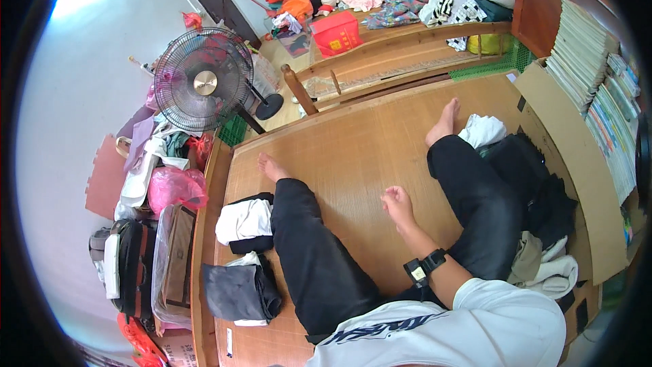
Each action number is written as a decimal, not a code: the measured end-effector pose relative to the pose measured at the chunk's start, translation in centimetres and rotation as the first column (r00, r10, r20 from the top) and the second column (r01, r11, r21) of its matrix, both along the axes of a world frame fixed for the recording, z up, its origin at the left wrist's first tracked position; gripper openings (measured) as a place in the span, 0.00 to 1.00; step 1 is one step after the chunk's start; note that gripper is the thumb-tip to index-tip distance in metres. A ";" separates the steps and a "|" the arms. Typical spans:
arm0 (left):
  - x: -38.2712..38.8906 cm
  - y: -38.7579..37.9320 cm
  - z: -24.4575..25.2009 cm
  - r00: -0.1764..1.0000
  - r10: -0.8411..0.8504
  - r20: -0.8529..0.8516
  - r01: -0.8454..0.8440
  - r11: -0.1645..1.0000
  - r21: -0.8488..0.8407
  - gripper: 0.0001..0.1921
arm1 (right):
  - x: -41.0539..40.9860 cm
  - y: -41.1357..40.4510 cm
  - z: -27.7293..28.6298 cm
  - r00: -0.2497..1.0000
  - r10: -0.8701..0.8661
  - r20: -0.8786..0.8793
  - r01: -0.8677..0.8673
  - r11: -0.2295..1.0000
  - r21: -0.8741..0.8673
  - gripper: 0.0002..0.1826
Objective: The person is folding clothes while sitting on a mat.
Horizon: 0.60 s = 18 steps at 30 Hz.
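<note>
My right hand hovers between my legs over the wooden bed board, fingers loosely bent, with nothing seen in it. A black strap with a small square device circles that wrist. My left hand is out of view. Beside my left leg lies a folded white and black clothes pile. Nearer to me sits a second pile, with folded dark grey trousers on top. By my right leg are a white cloth, rumpled black clothing, a khaki garment and a rolled white cloth.
A cardboard sheet borders the right side, with stacked books beyond. A wooden rail edges the left, past which stand a black suitcase and pink bag. A standing fan and red box are farther off.
</note>
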<state>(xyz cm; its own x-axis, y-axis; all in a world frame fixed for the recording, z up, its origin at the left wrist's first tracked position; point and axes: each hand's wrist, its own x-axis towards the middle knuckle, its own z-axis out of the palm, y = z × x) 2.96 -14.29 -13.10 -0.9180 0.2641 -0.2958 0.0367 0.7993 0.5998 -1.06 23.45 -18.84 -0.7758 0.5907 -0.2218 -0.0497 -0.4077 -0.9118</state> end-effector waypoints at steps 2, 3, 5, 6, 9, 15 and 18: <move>0.1 0.3 -0.2 0.999 0.007 0.034 -0.007 1.000 0.000 0.16 | 0.0 0.0 -0.1 1.000 0.009 0.006 -0.009 1.000 -0.030 0.11; 0.3 0.3 -0.5 0.998 0.014 0.054 -0.014 1.000 0.001 0.16 | 0.3 0.1 -0.3 1.000 0.020 0.023 -0.018 0.998 -0.059 0.11; 0.3 0.6 -1.0 0.996 0.015 0.086 -0.016 1.000 0.003 0.16 | 0.3 0.0 -1.0 1.000 0.012 0.023 -0.010 0.998 -0.058 0.11; 0.5 0.6 -1.2 0.994 0.020 0.106 -0.021 1.000 0.000 0.16 | 0.3 -0.1 -1.1 1.000 0.011 0.020 -0.010 0.998 -0.061 0.10; 0.7 0.8 -2.2 0.987 0.027 0.156 -0.027 1.000 0.003 0.15 | 0.6 0.0 -1.1 0.999 0.045 0.005 -0.044 0.995 -0.090 0.11; 2.1 0.8 -4.0 0.966 0.028 0.256 -0.030 1.000 0.004 0.15 | 1.2 -0.4 -0.5 0.997 0.059 0.042 -0.057 0.997 -0.060 0.07; 3.0 0.3 -4.9 0.950 0.022 0.310 -0.024 1.000 0.003 0.14 | 0.9 -0.4 -1.3 0.998 0.041 0.038 -0.040 0.999 -0.021 0.06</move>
